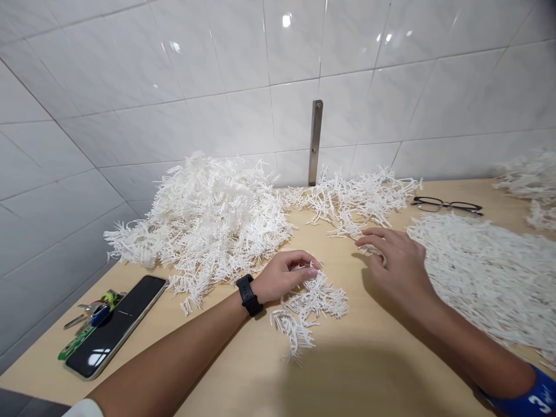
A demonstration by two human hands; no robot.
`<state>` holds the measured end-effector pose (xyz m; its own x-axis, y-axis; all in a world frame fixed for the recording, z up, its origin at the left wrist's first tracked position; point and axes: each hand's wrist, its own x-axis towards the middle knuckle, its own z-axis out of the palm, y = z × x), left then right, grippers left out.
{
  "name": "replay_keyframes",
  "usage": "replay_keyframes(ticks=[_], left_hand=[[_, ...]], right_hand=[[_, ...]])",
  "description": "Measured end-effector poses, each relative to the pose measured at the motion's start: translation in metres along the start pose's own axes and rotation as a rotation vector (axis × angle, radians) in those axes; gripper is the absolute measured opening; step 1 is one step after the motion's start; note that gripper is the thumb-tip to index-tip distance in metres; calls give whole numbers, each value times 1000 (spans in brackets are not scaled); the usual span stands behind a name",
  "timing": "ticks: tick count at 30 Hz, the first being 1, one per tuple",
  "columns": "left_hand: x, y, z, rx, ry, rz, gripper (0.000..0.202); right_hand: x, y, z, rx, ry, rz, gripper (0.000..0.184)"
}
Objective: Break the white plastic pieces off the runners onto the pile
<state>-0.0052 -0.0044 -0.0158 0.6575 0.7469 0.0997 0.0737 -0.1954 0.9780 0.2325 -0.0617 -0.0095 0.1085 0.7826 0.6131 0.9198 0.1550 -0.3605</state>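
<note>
My left hand point(289, 275), with a black watch on its wrist, pinches a white branched strip point(313, 271) between thumb and fingertips. Below it lie more loose white branched strips point(295, 330) on the table. My right hand point(397, 266) is over the table to the right, its fingers curled toward the thumb. Some white strip shows between them, partly hidden by the fingers. A tall, tangled heap of the same white strips point(217, 214) stands to the left of my hands. Beyond my right hand spreads a looser pile of thin strips point(356, 197).
A wide layer of small white pieces point(486, 272) covers the table's right side, with eyeglasses point(447, 205) behind it. At left lie a phone point(117, 327) and keys point(91, 313). A metal bar point(315, 142) is fixed to the tiled wall point(230, 127) behind the wooden table point(347, 370).
</note>
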Motion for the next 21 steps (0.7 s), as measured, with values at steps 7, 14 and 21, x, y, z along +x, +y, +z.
replay_keyframes(ticks=[7, 14, 21], left_hand=[[-4, 1, 13, 122, 21, 5, 23], [-5, 2, 15, 401, -92, 97, 14], [-1, 4, 6, 432, -406, 282, 48]], right_hand=[[-17, -39, -4, 291, -541, -90, 31], [-25, -40, 6, 398, -738, -72, 39], [-22, -32, 7, 707, -939, -100, 43]])
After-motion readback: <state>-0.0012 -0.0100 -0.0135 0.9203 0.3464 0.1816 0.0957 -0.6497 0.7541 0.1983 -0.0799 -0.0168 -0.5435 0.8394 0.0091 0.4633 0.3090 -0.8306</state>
